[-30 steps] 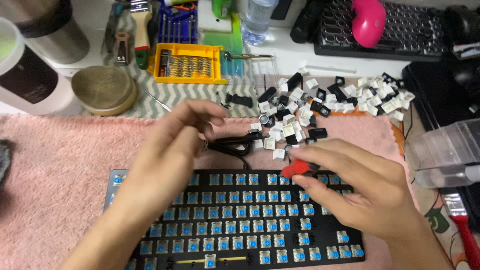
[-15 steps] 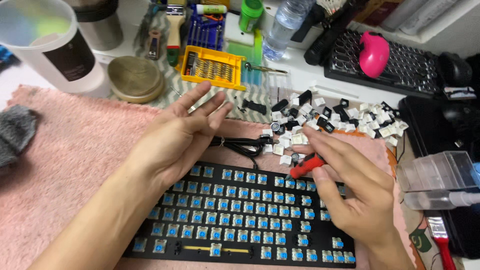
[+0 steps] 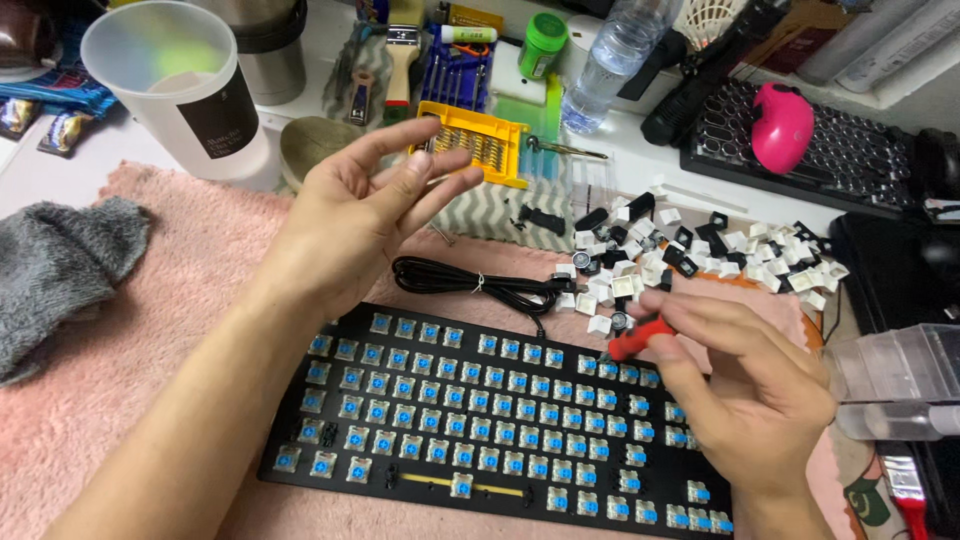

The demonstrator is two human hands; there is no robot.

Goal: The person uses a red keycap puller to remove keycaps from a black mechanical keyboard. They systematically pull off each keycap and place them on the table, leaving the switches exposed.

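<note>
While we look down over our own forearms, the nearest thing is the black keyboard (image 3: 480,420), lying flat on a pink towel (image 3: 170,330) with its caps off, so the rows of blue switches stand bare; the soft cloth under it likely keeps it from sliding and catches small parts. Our right hand (image 3: 745,385) rests over the keyboard's upper right part, fingers curled closed around a small red tool (image 3: 640,338) whose tip points down toward the top row of switches, gripped low as one grips something for fine work. Our left hand (image 3: 355,215) is lifted above the board, clear of it, palm turned inward and fingers loosely spread; we cannot tell whether anything small sits between its fingertips. Just beyond the keyboard's top edge lies its black cable (image 3: 470,280), coiled and tied, seemingly tucked aside. Farther right, a heap of black and white keycaps (image 3: 700,250) is gathered in one place, near the right hand. Behind the left hand stands a yellow tray of screwdriver bits (image 3: 475,150), with a clear plastic cup (image 3: 170,85) to the left and a water bottle (image 3: 610,65) farther back.
</note>
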